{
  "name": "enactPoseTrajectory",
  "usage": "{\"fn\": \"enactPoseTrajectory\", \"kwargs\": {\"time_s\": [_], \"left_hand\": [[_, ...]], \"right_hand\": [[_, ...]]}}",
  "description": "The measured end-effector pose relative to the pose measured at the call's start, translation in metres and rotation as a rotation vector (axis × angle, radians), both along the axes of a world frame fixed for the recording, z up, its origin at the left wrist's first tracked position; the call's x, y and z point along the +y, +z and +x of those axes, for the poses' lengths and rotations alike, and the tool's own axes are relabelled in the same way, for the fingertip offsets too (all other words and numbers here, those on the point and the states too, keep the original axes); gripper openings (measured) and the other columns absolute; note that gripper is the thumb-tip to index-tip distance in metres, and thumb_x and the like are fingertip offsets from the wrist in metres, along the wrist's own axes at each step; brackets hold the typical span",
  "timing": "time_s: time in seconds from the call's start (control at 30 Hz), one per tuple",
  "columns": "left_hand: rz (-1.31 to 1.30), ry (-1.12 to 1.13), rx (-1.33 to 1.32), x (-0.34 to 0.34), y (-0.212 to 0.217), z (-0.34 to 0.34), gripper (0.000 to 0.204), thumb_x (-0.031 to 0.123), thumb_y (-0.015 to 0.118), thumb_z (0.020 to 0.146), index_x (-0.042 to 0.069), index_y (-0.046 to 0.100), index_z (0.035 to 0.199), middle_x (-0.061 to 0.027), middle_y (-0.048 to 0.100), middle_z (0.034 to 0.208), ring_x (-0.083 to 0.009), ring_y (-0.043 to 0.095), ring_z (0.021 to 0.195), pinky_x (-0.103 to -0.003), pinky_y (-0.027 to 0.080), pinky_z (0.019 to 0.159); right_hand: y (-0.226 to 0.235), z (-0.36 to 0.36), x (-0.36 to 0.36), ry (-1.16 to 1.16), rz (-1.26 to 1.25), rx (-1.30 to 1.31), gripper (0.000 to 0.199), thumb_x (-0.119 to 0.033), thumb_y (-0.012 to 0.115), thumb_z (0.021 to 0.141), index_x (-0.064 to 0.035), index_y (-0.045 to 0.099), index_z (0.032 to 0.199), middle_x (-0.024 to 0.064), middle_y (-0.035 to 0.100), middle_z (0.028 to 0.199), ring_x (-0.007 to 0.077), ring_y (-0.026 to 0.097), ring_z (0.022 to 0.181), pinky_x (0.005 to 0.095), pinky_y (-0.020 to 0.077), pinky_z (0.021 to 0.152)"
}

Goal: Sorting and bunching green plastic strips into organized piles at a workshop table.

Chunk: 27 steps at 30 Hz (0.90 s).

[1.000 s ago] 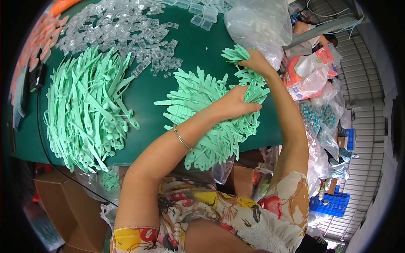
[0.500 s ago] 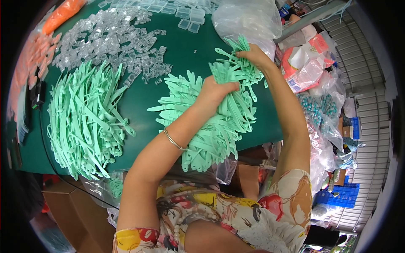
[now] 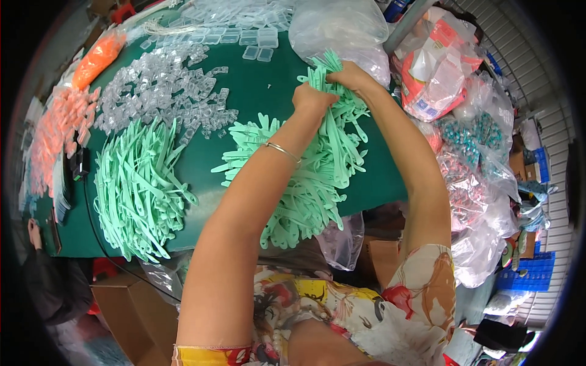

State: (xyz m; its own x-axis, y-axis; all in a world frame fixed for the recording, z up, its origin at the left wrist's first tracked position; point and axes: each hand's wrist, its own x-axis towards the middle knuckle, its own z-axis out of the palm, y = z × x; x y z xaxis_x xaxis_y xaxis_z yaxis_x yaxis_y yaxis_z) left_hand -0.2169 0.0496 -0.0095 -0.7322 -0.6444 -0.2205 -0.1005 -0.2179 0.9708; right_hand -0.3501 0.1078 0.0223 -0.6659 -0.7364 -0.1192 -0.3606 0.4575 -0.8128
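L hand (image 3: 312, 99) has come up next to R hand (image 3: 351, 77) since approx. 0.5 s ago, toward bench's (image 3: 381, 171) far right corner, so bunches nearly meet & seem worked as one handful. L fingers closed round green strips (image 3: 316, 78); R likewise, grip partly hidden. Main strip pile (image 3: 299, 210) at bench's near edge; 2nd strip heap (image 3: 137, 189) further left, same edge.
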Motion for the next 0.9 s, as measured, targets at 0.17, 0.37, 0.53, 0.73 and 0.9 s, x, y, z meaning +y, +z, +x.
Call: {"fn": "enactPoseTrajectory", "kwargs": {"time_s": [0.17,0.37,0.53,0.73,0.9], "left_hand": [[-0.106,-0.017,-0.073,-0.01,-0.023,-0.022,0.038,0.005,0.078,0.057,0.0,0.061,0.09,-0.0096,0.064,0.077,-0.0187,0.062,0.063,-0.033,0.051,0.057],[-0.167,-0.005,-0.092,-0.009,-0.028,-0.021,0.039,0.007,0.076,0.055,0.0,0.062,0.091,-0.0112,0.067,0.079,-0.0214,0.066,0.07,-0.032,0.053,0.066],[-0.107,0.051,0.037,-0.012,-0.021,-0.012,0.023,-0.007,0.067,0.066,-0.002,0.061,0.088,-0.0101,0.063,0.076,-0.0196,0.061,0.059,-0.033,0.051,0.055],[0.124,0.009,0.238,-0.01,0.003,0.005,0.016,-0.008,0.063,0.07,-0.003,0.061,0.085,-0.0098,0.063,0.074,-0.0183,0.061,0.061,-0.031,0.049,0.055],[0.148,-0.09,0.41,-0.011,0.007,0.02,0.011,-0.004,0.065,0.071,-0.002,0.061,0.082,-0.0089,0.062,0.071,-0.0162,0.058,0.059,-0.03,0.047,0.052]], "right_hand": [[0.0,0.004,-0.002,-0.005,-0.032,-0.021,0.026,-0.004,0.063,0.067,0.0046,0.065,0.092,0.0107,0.065,0.085,0.0182,0.058,0.076,0.0304,0.0458,0.069],[0.012,0.015,0.013,-0.003,-0.049,-0.057,0.024,-0.005,0.063,0.07,0.0041,0.064,0.092,0.0102,0.064,0.087,0.018,0.058,0.078,0.0299,0.0458,0.071],[0.022,0.018,0.024,0.227,0.017,0.133,0.031,-0.009,0.063,0.076,0.0003,0.061,0.105,0.0086,0.064,0.095,0.0152,0.057,0.086,0.0293,0.0454,0.078],[0.005,0.0,0.045,0.425,-0.067,0.176,0.03,-0.013,0.072,0.067,-0.0026,0.065,0.094,0.0096,0.067,0.08,0.0184,0.061,0.075,0.032,0.0472,0.073],[-0.004,0.001,0.042,0.39,0.048,0.389,0.028,-0.019,0.075,0.065,-0.006,0.067,0.089,0.012,0.067,0.079,0.0213,0.063,0.074,0.0328,0.0481,0.07]]}}
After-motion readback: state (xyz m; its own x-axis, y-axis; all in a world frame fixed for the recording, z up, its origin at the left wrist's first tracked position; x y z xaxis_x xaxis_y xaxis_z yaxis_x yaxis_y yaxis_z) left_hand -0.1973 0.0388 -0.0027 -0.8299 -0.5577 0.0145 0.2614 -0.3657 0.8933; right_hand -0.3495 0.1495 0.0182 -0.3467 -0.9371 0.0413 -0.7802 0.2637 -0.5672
